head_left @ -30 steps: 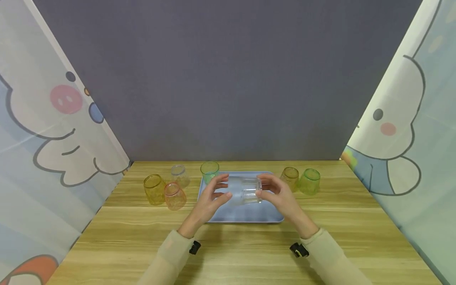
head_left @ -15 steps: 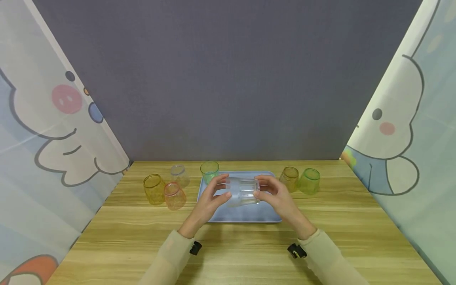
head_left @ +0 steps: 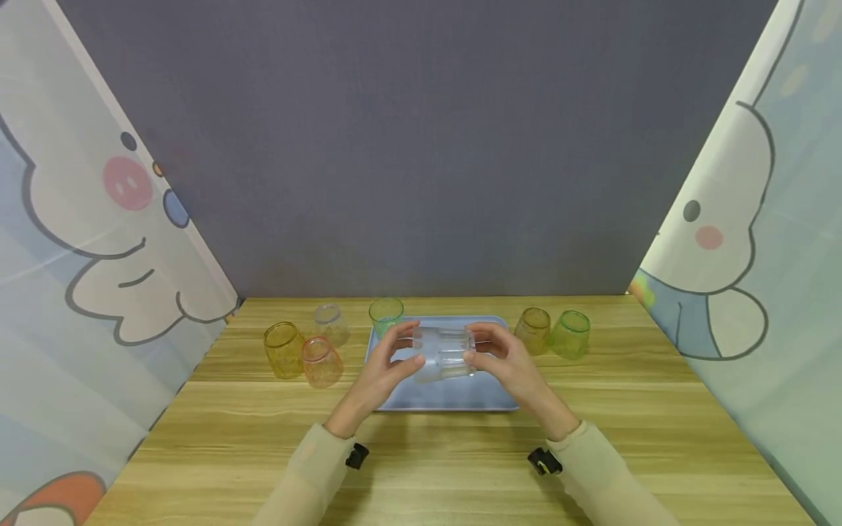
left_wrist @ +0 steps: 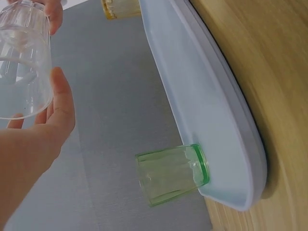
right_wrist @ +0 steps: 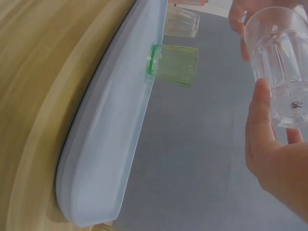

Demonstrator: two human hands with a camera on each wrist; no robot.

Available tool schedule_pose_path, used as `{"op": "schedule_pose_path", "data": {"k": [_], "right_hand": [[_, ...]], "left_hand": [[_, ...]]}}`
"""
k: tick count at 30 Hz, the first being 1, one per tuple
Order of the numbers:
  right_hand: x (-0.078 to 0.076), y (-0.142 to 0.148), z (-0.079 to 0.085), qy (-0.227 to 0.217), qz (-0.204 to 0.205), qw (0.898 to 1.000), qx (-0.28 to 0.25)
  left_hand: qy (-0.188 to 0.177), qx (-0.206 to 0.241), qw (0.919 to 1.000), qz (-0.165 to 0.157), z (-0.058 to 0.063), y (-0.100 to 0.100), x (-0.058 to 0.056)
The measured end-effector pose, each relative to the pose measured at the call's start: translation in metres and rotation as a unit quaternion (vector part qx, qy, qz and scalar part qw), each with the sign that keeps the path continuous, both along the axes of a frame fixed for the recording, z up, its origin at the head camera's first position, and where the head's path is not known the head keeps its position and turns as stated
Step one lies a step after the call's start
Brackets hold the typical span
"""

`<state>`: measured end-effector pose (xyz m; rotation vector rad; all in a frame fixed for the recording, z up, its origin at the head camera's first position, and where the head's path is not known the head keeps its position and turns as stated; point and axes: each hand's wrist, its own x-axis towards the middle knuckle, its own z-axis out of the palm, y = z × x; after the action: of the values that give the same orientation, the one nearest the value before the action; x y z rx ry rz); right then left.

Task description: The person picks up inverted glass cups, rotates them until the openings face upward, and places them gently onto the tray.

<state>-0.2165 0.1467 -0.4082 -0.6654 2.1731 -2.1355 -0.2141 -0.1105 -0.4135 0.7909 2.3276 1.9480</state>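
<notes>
Both hands grasp one clear glass (head_left: 444, 353), held on its side above the blue tray (head_left: 454, 394): left hand (head_left: 381, 372) at one end, right hand (head_left: 509, 365) at the other. Judged mid-handling; the next move calls for righting it and lowering it steadily, clear of the green glass (head_left: 386, 314).

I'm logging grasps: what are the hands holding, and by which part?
A clear glass, held on its side above the blue tray: left hand at one end, right hand at the other.
</notes>
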Motion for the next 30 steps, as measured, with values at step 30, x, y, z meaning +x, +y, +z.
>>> {"op": "schedule_pose_path", "data": {"k": [30], "right_hand": [[-0.002, 0.004, 0.018, -0.012, 0.04, 0.999, 0.031]], "left_hand": [[0.011, -0.047, 0.9978, 0.045, 0.027, -0.015, -0.002]]}}
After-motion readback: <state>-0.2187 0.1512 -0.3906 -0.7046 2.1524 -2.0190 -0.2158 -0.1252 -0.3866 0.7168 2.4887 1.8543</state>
